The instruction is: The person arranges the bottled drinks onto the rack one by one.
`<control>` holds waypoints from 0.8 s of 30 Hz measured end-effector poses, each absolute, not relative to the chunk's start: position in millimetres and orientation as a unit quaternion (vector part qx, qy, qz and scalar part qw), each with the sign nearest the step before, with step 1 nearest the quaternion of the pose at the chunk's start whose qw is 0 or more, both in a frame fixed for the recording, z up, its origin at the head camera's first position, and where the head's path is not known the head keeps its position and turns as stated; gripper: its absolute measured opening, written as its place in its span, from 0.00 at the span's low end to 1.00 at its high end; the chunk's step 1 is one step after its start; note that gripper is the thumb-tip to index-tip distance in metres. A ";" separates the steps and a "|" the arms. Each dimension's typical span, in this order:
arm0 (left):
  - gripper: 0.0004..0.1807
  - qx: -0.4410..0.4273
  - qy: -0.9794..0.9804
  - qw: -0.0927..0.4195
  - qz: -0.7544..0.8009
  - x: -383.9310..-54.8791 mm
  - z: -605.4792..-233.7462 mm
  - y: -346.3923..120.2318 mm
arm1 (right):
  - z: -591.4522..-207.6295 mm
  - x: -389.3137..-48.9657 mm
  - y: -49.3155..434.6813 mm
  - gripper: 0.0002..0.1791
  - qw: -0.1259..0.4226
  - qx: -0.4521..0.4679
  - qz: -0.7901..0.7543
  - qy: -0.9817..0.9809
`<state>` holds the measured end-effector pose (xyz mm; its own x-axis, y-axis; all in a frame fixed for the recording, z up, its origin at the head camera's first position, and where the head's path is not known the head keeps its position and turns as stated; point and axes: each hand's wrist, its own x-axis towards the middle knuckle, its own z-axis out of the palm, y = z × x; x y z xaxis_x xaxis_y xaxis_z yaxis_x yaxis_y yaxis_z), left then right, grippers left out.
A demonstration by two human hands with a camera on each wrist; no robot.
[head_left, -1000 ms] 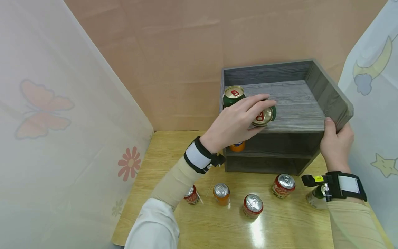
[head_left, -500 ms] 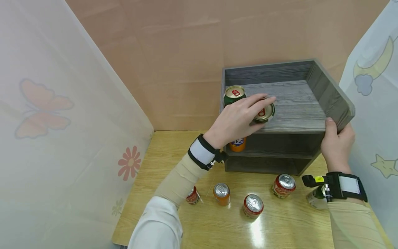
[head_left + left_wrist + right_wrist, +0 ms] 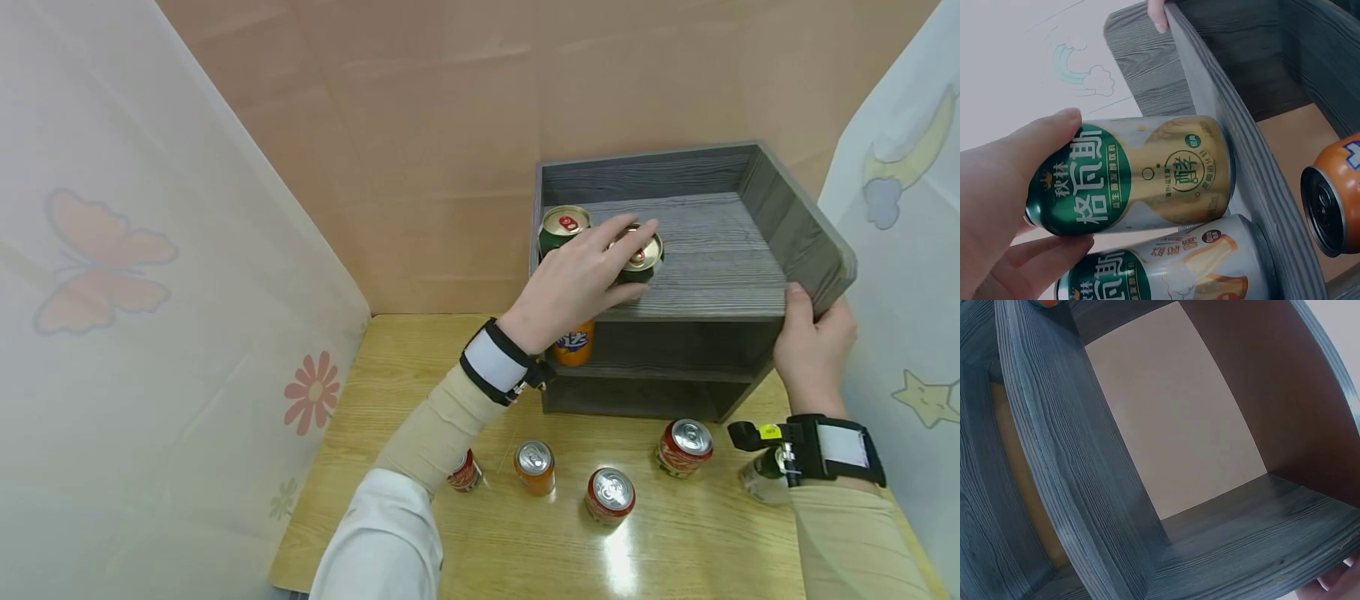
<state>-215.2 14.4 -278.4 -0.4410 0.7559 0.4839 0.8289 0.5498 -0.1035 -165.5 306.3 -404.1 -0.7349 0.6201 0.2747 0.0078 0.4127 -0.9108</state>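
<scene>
A green-and-gold drink can [image 3: 645, 252] stands near the front edge on the top tier of the grey wooden shelf [image 3: 720, 242]. My left hand [image 3: 573, 279] holds it round its upper part, thumb on one side and fingers on the other. In the left wrist view its base meets the shelf board. A second green can [image 3: 564, 223] stands close beside it, toward the back left, partly hidden by the hand. My right hand [image 3: 813, 350] grips the shelf's right side panel, thumb inside on the top tier; fingertips [image 3: 1335, 581] show in the right wrist view.
An orange can [image 3: 573, 346] stands on the middle tier at the left. On the wooden table [image 3: 517, 550] in front stand red cans [image 3: 611, 496], a small orange can [image 3: 535, 467] and a green-and-white can [image 3: 765, 477], partly behind the right wrist strap.
My left hand has shifted the held can slightly backward on the top tier, and its lid has turned from tilted forward to nearly level. The right hand stays on the shelf.
</scene>
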 end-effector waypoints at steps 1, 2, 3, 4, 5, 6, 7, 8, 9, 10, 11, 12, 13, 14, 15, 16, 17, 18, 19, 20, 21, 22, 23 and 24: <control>0.38 -0.465 -0.847 0.252 -0.055 -215.5 -277.7 15.9 | -403.8 -165.4 306.0 0.08 0.302 -0.201 0.504 -0.783; 0.37 -0.462 -0.847 0.260 -0.036 -215.5 -276.7 17.2 | -403.5 -165.2 305.9 0.09 0.301 -0.201 0.505 -0.783; 0.37 -0.457 -0.849 0.266 -0.018 -215.5 -275.7 18.6 | -403.2 -165.0 306.0 0.09 0.299 -0.202 0.507 -0.783; 0.37 -0.452 -0.850 0.271 -0.002 -215.8 -274.5 20.1 | -402.8 -164.8 306.3 0.10 0.297 -0.203 0.508 -0.783; 0.37 -0.447 -0.850 0.277 0.011 -216.2 -273.4 21.6 | -402.6 -164.7 306.6 0.10 0.295 -0.203 0.509 -0.782; 0.36 -0.442 -0.852 0.278 0.022 -216.5 -272.3 22.6 | -402.5 -164.7 306.6 0.11 0.295 -0.203 0.510 -0.782; 0.36 -0.439 -0.854 0.278 0.027 -217.0 -271.4 23.6 | -402.5 -164.7 306.8 0.12 0.294 -0.204 0.510 -0.782; 0.36 -0.435 -0.856 0.277 0.030 -217.6 -270.7 24.4 | -402.5 -164.6 307.0 0.12 0.293 -0.205 0.510 -0.783; 0.35 -0.433 -0.857 0.277 0.033 -218.8 -270.3 25.3 | -402.5 -164.5 307.1 0.12 0.292 -0.206 0.510 -0.783; 0.35 -0.432 -0.858 0.277 0.036 -220.3 -270.1 26.0 | -402.6 -164.4 307.0 0.12 0.292 -0.206 0.510 -0.783; 0.34 -0.430 -0.858 0.277 0.039 -221.9 -270.0 26.7 | -402.7 -164.2 306.7 0.12 0.292 -0.207 0.510 -0.782; 0.34 -0.430 -0.858 0.278 0.043 -223.5 -270.0 27.5 | -402.9 -164.0 306.5 0.11 0.291 -0.208 0.510 -0.783; 0.33 -0.429 -0.858 0.278 0.046 -225.2 -270.0 28.2 | -403.0 -163.9 306.4 0.10 0.290 -0.209 0.510 -0.782; 0.32 -0.426 -0.859 0.280 0.049 -226.9 -270.0 29.0 | -403.2 -163.7 306.2 0.10 0.291 -0.209 0.510 -0.782; 0.31 -0.423 -0.860 0.280 0.053 -228.4 -269.9 29.7 | -403.2 -163.6 306.2 0.10 0.291 -0.210 0.510 -0.782; 0.31 -0.420 -0.862 0.280 0.055 -229.7 -269.8 30.2 | -403.3 -163.7 306.1 0.10 0.290 -0.211 0.509 -0.782; 0.30 -0.418 -0.862 0.281 0.058 -231.0 -269.6 30.7 | -403.3 -163.8 306.1 0.10 0.290 -0.213 0.508 -0.782; 0.30 -0.416 -0.863 0.281 0.059 -231.9 -269.4 31.0 | -403.3 -164.0 306.3 0.10 0.291 -0.213 0.508 -0.782; 0.30 -0.413 -0.865 0.279 0.059 -232.5 -268.9 31.1 | -403.3 -164.2 306.5 0.11 0.292 -0.213 0.508 -0.782; 0.31 -0.412 -0.866 0.277 0.061 -232.9 -268.3 31.2 | -403.2 -164.3 306.9 0.11 0.290 -0.213 0.508 -0.782; 0.32 -0.412 -0.867 0.274 0.062 -233.3 -267.7 31.3 | -403.1 -164.4 307.3 0.11 0.290 -0.213 0.508 -0.782; 0.34 -0.412 -0.868 0.269 0.063 -233.5 -267.0 31.2 | -403.1 -164.6 307.6 0.11 0.291 -0.212 0.508 -0.782; 0.35 -0.412 -0.869 0.265 0.066 -233.8 -266.4 31.1 | -403.0 -164.7 308.1 0.11 0.292 -0.211 0.509 -0.782; 0.37 -0.412 -0.871 0.257 0.070 -233.7 -265.7 30.8 | -403.0 -164.8 308.4 0.11 0.292 -0.210 0.510 -0.781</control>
<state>-233.7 30.8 -265.7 -0.5285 0.7542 0.3898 0.6828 0.6504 -0.3327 -164.8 308.4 -403.0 -0.7414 0.6260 0.2416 0.0309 0.3916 -0.9196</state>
